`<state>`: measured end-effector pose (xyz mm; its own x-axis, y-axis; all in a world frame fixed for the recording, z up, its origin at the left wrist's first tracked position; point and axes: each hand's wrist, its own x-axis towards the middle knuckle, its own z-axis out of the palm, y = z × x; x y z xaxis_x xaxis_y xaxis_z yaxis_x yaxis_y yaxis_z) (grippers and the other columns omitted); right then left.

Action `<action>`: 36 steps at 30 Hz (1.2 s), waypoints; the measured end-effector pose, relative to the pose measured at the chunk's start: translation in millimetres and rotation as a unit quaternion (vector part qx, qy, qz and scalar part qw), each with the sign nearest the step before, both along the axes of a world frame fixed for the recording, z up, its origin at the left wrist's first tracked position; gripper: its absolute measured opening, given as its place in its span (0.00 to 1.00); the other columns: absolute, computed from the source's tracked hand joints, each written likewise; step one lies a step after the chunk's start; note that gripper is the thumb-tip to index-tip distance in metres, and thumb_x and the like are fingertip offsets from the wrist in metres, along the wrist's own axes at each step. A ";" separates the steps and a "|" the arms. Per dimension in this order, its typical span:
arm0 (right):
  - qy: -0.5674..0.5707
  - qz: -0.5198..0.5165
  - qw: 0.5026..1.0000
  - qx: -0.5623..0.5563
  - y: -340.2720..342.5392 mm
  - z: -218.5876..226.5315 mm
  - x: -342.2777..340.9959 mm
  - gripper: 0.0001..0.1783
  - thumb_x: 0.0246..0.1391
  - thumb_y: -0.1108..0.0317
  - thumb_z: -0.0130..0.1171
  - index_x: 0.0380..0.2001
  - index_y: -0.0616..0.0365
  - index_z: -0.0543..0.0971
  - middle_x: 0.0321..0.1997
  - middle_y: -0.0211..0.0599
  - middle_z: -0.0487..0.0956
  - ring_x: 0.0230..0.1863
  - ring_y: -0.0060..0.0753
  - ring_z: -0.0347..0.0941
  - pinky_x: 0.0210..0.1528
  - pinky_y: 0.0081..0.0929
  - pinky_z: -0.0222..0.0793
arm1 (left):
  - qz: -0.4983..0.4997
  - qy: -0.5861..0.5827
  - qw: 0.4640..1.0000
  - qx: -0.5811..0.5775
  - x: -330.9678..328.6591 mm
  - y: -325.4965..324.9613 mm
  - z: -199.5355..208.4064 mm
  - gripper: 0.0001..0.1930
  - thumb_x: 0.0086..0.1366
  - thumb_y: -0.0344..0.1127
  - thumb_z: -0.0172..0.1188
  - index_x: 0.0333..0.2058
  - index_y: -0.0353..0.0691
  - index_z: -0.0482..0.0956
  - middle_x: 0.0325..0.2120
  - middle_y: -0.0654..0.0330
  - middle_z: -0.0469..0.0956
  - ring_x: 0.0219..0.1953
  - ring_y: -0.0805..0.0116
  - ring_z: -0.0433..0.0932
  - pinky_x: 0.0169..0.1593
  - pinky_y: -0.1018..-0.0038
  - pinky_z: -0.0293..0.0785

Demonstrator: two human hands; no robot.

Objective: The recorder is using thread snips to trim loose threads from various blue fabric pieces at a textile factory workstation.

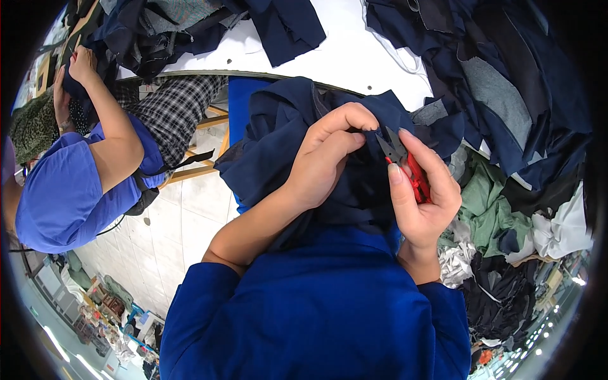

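A navy blue garment (278, 123) lies bunched over my lap and against the table edge. My left hand (329, 152) pinches a fold of it between thumb and forefinger. In my right hand (427, 196) is a pair of red-handled thread snips (415, 174), held between thumb and fingers. Their dark blades point up and left, spread apart, close to the pinched cloth at my left fingertips. Whether the blades touch the cloth I cannot tell.
Navy and grey cloth pieces are heaped on the white table (278, 79), with a large dark pile (500, 88) at right. Green fabric (487, 202) and white scraps lie lower right. At left, a co-worker in a blue shirt (69, 183) handles dark cloth beside a wooden stool (212, 120).
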<state>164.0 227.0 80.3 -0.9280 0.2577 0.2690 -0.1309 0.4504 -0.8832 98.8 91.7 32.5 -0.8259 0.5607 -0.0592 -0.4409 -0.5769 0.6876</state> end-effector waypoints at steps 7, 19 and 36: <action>-0.001 0.000 1.000 0.010 0.7 1.8 -0.2 0.20 0.39 0.80 0.62 0.41 0.67 0.77 0.19 0.32 0.71 0.20 0.19 0.64 0.24 0.13 0.58 | 0.006 0.028 0.999 -0.024 -3.6 -2.6 2.4 0.10 0.54 0.22 0.42 0.32 0.36 0.72 0.31 0.65 0.69 0.35 0.78 0.66 0.42 0.83 0.60; 0.008 0.021 1.000 0.013 4.3 1.3 -1.5 0.20 0.37 0.80 0.62 0.40 0.67 0.78 0.18 0.33 0.70 0.19 0.20 0.64 0.23 0.14 0.58 | -0.052 0.020 0.998 -0.036 -11.3 -9.1 12.1 0.10 0.52 0.28 0.40 0.28 0.34 0.71 0.27 0.63 0.70 0.33 0.77 0.68 0.42 0.82 0.62; 0.024 0.044 0.998 0.031 8.1 -2.8 -2.1 0.19 0.38 0.81 0.62 0.39 0.67 0.78 0.20 0.36 0.73 0.18 0.22 0.66 0.22 0.15 0.60 | -0.090 0.004 0.994 -0.067 -8.9 -10.0 11.9 0.10 0.52 0.26 0.41 0.29 0.33 0.73 0.26 0.65 0.72 0.31 0.81 0.67 0.38 0.84 0.63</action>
<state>161.9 235.0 77.6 -0.9319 0.1566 0.3271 -0.2147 0.4886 -0.8457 89.9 81.7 44.4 -0.7140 0.6865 -0.1372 -0.5229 -0.3927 0.7566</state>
